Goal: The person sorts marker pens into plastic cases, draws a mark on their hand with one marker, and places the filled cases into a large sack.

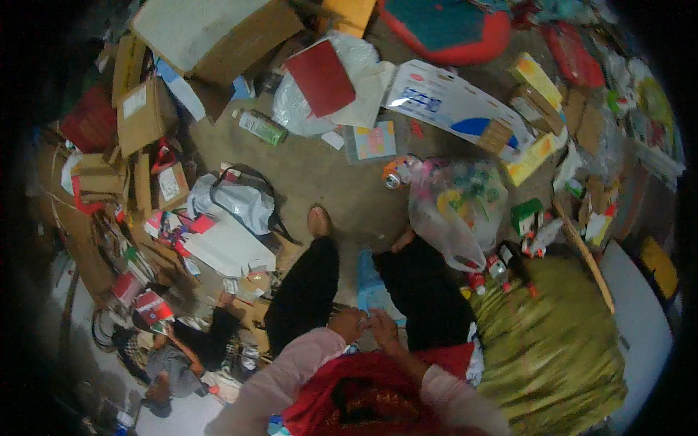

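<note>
My left hand [348,325] and my right hand [385,330] are close together in front of my body, above my lap. Their fingers meet around something too small and blurred to name. Below and between my legs lies a light blue plastic object [368,280]. A clear plastic bag [458,212] with mixed contents rests on the floor beyond my right leg, beside an orange drink can [393,177]. A green-labelled bottle [259,126] lies on its side farther away on the left.
Cardboard boxes [146,114] are piled at the left. A yellow-green woven sack [551,349] bulges at my right, with a wooden stick [586,253] beside it. Flattened packaging [447,101] lies ahead. Another person [174,370] sits at the lower left, holding a red item.
</note>
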`<state>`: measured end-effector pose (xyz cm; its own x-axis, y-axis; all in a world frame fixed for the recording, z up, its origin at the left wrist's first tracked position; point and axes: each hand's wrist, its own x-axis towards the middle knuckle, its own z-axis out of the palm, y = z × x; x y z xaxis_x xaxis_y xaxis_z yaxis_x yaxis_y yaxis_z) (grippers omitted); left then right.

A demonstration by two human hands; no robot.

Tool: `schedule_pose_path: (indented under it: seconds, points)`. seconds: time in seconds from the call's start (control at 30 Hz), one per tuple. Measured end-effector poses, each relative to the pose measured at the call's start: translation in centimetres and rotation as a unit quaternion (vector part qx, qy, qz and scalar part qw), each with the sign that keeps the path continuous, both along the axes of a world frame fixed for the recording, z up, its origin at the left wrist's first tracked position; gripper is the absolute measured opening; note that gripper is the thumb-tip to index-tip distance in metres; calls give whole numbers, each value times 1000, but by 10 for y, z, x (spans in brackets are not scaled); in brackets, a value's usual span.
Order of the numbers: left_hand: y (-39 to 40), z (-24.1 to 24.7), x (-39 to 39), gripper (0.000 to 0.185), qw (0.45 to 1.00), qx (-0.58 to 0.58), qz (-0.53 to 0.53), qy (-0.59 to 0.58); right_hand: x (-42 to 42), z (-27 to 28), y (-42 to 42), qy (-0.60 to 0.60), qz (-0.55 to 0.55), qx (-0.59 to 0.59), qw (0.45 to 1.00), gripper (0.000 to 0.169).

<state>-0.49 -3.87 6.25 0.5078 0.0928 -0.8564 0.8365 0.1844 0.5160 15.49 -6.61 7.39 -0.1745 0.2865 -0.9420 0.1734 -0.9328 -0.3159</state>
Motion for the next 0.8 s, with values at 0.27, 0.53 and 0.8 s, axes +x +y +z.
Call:
schedule_pose_path:
  seconds: [0.27, 0.53, 0.8]
  points:
    - [-119, -66, 56, 25, 982, 11, 170, 86, -9, -67, -78, 61, -44, -147, 986, 29]
    - [30, -116, 71, 31, 905, 135, 390, -100, -39, -242, -75, 154, -51, -63, 985, 28]
    - [28, -131, 106, 29, 803, 314, 468, -192, -38, -342, -60, 248, -67, 103, 961, 29]
